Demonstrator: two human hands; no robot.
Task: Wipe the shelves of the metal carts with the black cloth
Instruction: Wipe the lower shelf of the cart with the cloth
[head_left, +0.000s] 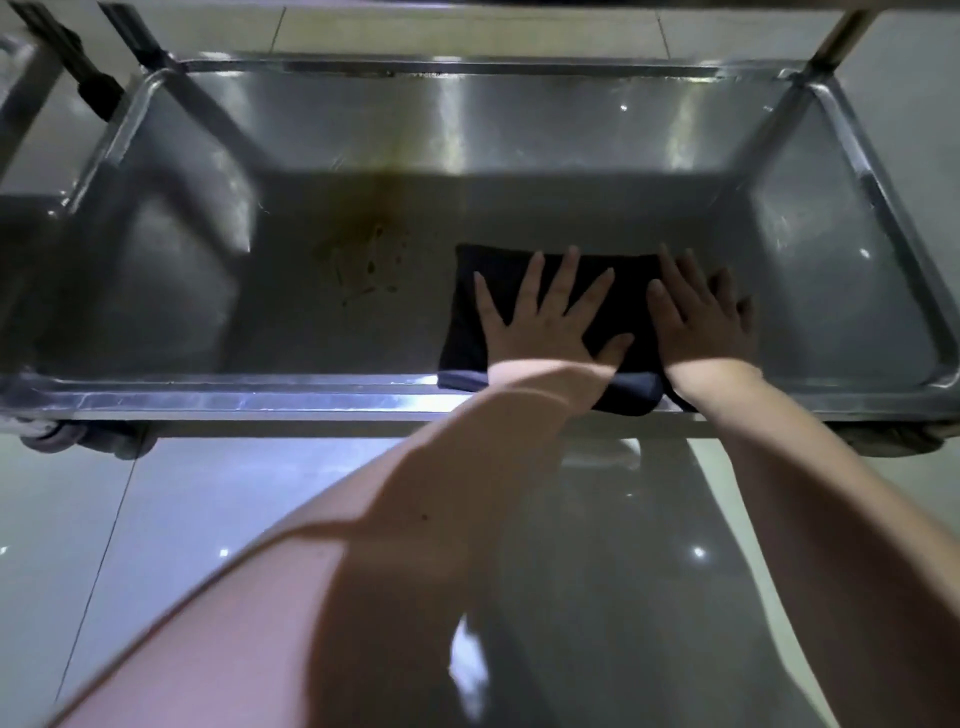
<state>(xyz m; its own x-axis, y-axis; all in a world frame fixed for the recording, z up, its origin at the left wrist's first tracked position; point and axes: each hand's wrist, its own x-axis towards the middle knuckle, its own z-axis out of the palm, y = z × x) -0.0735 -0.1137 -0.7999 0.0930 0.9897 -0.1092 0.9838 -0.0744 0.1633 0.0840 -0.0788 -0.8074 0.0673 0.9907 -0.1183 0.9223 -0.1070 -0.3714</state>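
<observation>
The left forearm (363, 571) is seen closest to the lens, reaching down and forward to the black cloth (462, 322). On that cloth the left hand (540, 317) is laid flat with its fingers spread wide. The right hand (701, 322) is laid flat just to the right of it, fingers straight and fanned. Nothing is pinched; the cloth is pressed under both palms. The cloth is folded into a pad and lies on the cart's bottom shelf (260, 400), with its near edge draped over the front rim.

The step in hand is judged to be the wiping of this shelf. A brownish stain (363, 260) is seen on the metal just left of the cloth, and a streak runs from it up the back wall beyond the cloth. The next move is likely to call for the pad to be slid leftward under firm, even pressure and worked over the stain, with the draped edge drawn in off the rim.

Corner posts (836, 41) rise far beyond the cloth on either side. The raised walls and rounded corners around the cloth may hinder a flat sweep. A castor (52, 439) is seen below and far left of the cloth, so the cart may be set rolling by a hard push. Glossy floor tiles (130, 519) lie on the near side of the cloth.
</observation>
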